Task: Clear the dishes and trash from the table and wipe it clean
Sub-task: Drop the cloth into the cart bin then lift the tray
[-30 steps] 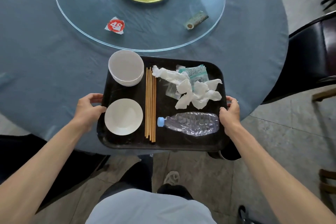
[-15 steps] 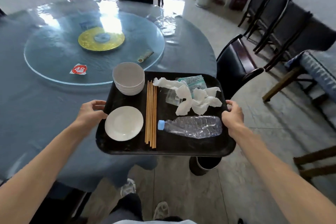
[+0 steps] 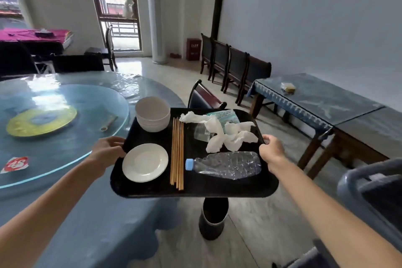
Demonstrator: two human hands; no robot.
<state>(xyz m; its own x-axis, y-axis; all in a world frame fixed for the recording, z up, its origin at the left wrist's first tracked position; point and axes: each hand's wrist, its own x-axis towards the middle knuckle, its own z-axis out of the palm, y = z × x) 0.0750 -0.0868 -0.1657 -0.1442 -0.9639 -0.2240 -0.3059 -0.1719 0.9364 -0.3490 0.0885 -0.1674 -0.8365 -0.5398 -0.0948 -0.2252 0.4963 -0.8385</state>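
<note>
I hold the black tray (image 3: 195, 189) in the air at the near right edge of the round table (image 3: 71, 213), partly over the floor. My left hand (image 3: 106, 150) grips its left rim and my right hand (image 3: 270, 150) grips its right rim, fingers curled round the edge on both sides. On the tray, a stack of white bowls (image 3: 152, 116) stands at the far left, with a small white plate (image 3: 145, 162) near it on the left. Wooden chopsticks (image 3: 177, 154) lie down the middle. To their right lie crumpled tissues (image 3: 226, 135) over a plastic wrapper (image 3: 224, 116), and nearer me a crushed plastic bottle (image 3: 226, 164) with a blue cap. Below the tray stands a dark bin (image 3: 212, 222) on the floor. On the table's glass turntable (image 3: 65, 137) lies a red-and-white tag (image 3: 15, 164). A row of dark chairs (image 3: 232, 67) lines the far wall beside a long side table (image 3: 322, 102).
</note>
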